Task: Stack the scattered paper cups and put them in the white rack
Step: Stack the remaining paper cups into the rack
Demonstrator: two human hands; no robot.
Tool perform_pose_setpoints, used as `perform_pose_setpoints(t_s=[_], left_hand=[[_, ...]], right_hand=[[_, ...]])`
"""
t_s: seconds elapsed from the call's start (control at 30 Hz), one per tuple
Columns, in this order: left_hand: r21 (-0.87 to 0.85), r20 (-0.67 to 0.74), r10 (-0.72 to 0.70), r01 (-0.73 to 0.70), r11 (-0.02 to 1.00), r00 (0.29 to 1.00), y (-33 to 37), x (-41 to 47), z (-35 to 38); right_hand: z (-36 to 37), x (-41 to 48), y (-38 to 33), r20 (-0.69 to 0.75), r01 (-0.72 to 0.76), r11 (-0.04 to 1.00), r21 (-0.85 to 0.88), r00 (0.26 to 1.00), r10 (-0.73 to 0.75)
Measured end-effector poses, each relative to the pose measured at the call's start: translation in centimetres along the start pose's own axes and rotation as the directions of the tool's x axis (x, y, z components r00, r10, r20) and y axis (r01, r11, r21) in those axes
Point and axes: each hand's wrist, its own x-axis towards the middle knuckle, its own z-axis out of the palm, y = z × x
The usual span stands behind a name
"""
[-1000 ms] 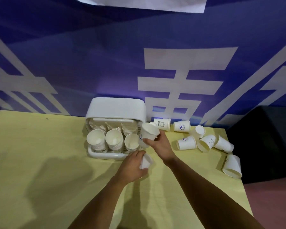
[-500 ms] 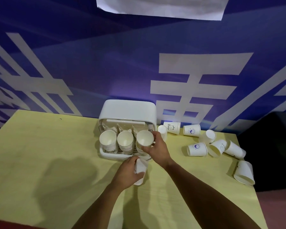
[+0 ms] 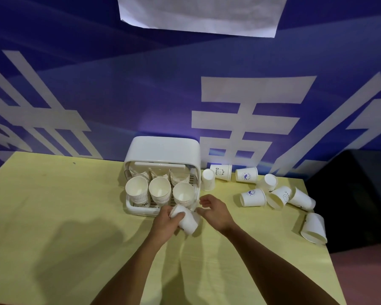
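The white rack (image 3: 163,150) stands at the table's back, its front row filled by three stacks of paper cups (image 3: 160,191). My left hand (image 3: 166,223) grips a white paper cup (image 3: 186,220), tilted, just in front of the rack's right corner. My right hand (image 3: 216,211) hovers beside it with fingers loosely spread, holding nothing. Several loose paper cups (image 3: 252,197) lie scattered to the right of the rack, some on their sides, one upside down (image 3: 207,179).
The yellow table (image 3: 53,216) ends at its right edge near a fallen cup (image 3: 313,227). A dark object (image 3: 359,194) sits beyond that edge. A blue banner wall rises right behind the rack.
My right hand set its cup on the rack's right front stack, let go and drew back toward me. My left hand still holds its cup.
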Motion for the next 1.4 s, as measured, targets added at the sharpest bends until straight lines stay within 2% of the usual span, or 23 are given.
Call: perform_pose_setpoints(t_s=[0.13,0.23,0.33,0.43,0.63,0.73,0.83,0.97,1.4], left_hand=[[-0.243,0.042,-0.144,0.150,0.958,0.989,0.2,0.3,0.7],[-0.376,0.118,-0.198,0.228,0.898,0.973,0.6,0.1,0.9],[-0.441,0.192,-0.178,0.247,0.863,0.965,1.0,-0.3,1.0],[-0.454,0.189,-0.175,0.244,0.857,0.966,1.1,-0.4,1.0],[-0.421,0.103,-0.186,0.212,0.882,0.977,1.2,-0.2,0.6],[-0.376,0.059,-0.211,0.218,0.901,0.976,1.2,0.0,0.3],[-0.303,0.045,-0.213,0.216,0.928,0.976,0.5,0.1,-0.2],[-0.179,0.068,-0.181,0.191,0.965,0.981,-0.5,0.3,-1.2],[-0.019,0.138,-0.186,0.190,0.982,0.973,-1.7,0.8,-3.0]], right_hand=[[0.3,-1.6,0.8,0.114,-0.042,0.996,0.077,0.993,0.033],[0.3,-2.1,0.9,0.177,-0.034,0.997,0.073,0.984,0.020],[0.2,-2.3,0.7,0.174,-0.030,0.992,0.125,0.985,0.008],[-0.6,-2.5,-0.1,0.116,0.001,0.988,0.155,0.993,-0.019],[-1.7,-1.8,-3.0,-0.164,0.132,0.979,0.156,0.981,-0.106],[-1.3,-1.1,-4.3,-0.234,0.179,0.982,0.062,0.959,-0.160],[-0.3,-0.8,-5.0,-0.224,0.242,0.968,-0.063,0.942,-0.250],[1.3,-0.4,-5.2,-0.212,0.232,0.960,-0.158,0.941,-0.263],[2.8,0.2,-4.5,-0.245,0.103,0.979,-0.175,0.959,-0.145]])
